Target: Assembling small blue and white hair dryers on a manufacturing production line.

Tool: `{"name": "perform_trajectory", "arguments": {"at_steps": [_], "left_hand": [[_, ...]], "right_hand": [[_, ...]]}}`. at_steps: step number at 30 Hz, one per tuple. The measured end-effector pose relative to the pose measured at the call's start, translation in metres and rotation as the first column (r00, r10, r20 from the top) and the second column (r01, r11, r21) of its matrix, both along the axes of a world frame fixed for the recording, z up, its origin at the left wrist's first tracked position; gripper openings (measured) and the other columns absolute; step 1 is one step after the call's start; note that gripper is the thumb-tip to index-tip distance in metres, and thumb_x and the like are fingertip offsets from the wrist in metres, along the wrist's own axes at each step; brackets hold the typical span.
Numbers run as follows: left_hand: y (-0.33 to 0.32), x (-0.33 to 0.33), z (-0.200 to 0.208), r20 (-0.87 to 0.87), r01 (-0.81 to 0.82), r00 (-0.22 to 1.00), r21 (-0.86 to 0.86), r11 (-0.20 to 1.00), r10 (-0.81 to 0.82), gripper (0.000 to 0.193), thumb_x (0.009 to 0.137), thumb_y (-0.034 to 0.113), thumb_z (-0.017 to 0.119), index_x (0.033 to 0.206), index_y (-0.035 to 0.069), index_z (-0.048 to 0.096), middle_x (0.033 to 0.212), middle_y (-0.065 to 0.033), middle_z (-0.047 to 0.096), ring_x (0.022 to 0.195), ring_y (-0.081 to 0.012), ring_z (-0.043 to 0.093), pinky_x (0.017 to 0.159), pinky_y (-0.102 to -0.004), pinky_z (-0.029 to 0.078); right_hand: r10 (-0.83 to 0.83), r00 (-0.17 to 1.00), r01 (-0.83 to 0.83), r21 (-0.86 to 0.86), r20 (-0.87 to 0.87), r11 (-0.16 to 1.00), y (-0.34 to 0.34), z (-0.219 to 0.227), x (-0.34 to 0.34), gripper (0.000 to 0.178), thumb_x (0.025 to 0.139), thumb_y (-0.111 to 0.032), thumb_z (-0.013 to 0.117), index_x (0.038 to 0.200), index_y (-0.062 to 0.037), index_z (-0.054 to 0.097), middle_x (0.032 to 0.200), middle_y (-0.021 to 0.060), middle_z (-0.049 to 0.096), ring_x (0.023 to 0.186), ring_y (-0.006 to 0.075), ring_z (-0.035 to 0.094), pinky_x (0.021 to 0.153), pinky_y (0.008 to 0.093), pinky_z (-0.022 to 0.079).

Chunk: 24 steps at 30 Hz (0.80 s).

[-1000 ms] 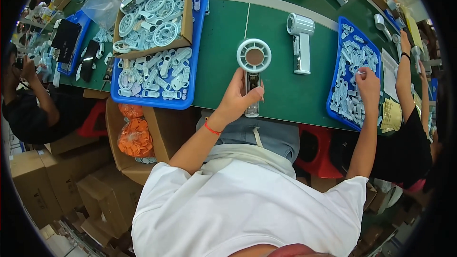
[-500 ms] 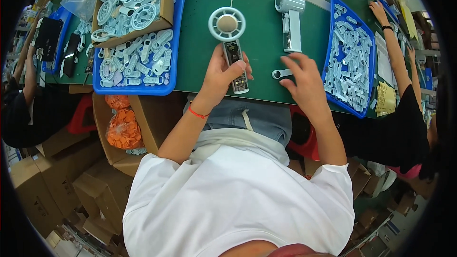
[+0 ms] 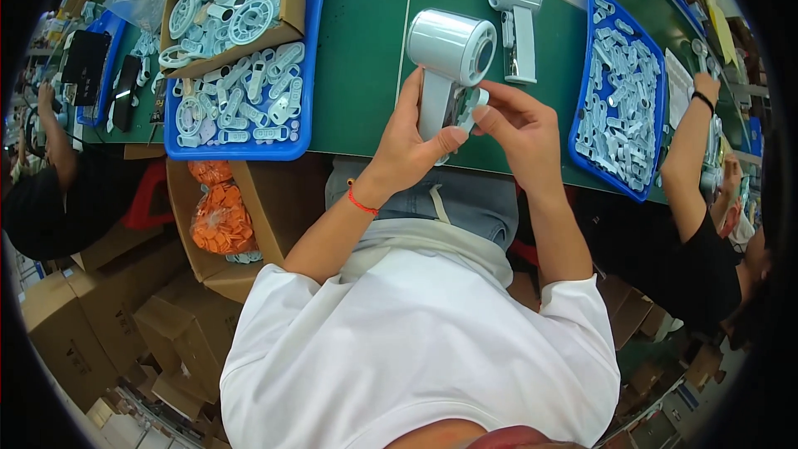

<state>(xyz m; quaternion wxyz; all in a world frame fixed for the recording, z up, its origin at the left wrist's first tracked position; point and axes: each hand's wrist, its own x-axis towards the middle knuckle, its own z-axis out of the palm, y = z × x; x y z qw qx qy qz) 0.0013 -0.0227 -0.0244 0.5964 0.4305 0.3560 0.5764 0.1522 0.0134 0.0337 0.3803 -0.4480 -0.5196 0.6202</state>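
My left hand (image 3: 407,137) is wrapped round the handle of a white handheld fan (image 3: 449,46), whose drum-shaped head points up and to the right. Between the thumb and fingers of my right hand (image 3: 519,120) is a small pale cover piece (image 3: 474,102) with a ring at its top. It is against or very close to the open side of the fan's handle; I cannot tell whether it is seated. A second handheld fan (image 3: 522,25) lies farther off on the green table (image 3: 366,58), its handle toward me.
On the left, a blue tray (image 3: 303,129) carries loose pale parts and a cardboard box (image 3: 293,0) of fan rings. Another blue tray (image 3: 575,137), full of small covers, lies to the right. Co-workers' arms (image 3: 686,150) show at both sides. An open carton (image 3: 187,229) with orange bags stands below the table.
My left hand has turned the fan so its open side faces right. My right hand has picked the small cover off the table and brought it to the handle.
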Motion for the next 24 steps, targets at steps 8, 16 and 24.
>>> {"name": "perform_trajectory", "arguments": {"at_steps": [8, 16, 24], "left_hand": [[0.003, 0.006, 0.003, -0.475, -0.134, 0.854, 0.196, 0.971, 0.214, 0.092, 0.069, 0.029, 0.076, 0.132, -0.008, 0.021, 0.124, -0.0213, 0.043, 0.113, -0.0298, 0.047, 0.093, -0.0365, 0.038], [-0.001, 0.012, 0.004, -0.558, -0.171, 0.782, 0.233, 0.957, 0.276, 0.086, 0.067, 0.022, 0.075, 0.130, -0.009, 0.025, 0.120, -0.0245, 0.046, 0.109, -0.0351, 0.050, 0.090, -0.0383, 0.041], [0.002, 0.009, 0.009, -0.560, -0.158, 0.802, 0.141, 0.977, 0.210, 0.075, 0.069, 0.016, 0.069, 0.127, -0.009, 0.030, 0.111, -0.0231, 0.052, 0.100, -0.0333, 0.055, 0.084, -0.0379, 0.044]], "right_hand": [[-0.061, 0.994, 0.060, 0.016, 0.090, 0.998, 0.000, -0.007, 0.000, 0.027, 0.077, 0.001, 0.064, 0.103, 0.0083, 0.060, 0.084, 0.0118, 0.064, 0.072, 0.0134, 0.061, 0.063, 0.0244, 0.052], [-0.080, 0.982, 0.077, 0.027, 0.170, 0.997, 0.001, -0.010, 0.002, 0.024, 0.076, 0.001, 0.066, 0.098, 0.0094, 0.059, 0.081, 0.0117, 0.064, 0.070, 0.0130, 0.061, 0.061, 0.0244, 0.052], [-0.097, 0.979, 0.083, 0.084, 0.180, 0.993, 0.002, -0.012, -0.003, 0.022, 0.074, -0.006, 0.070, 0.088, 0.0046, 0.057, 0.075, 0.0090, 0.062, 0.067, 0.0106, 0.060, 0.056, 0.0222, 0.049]]}}
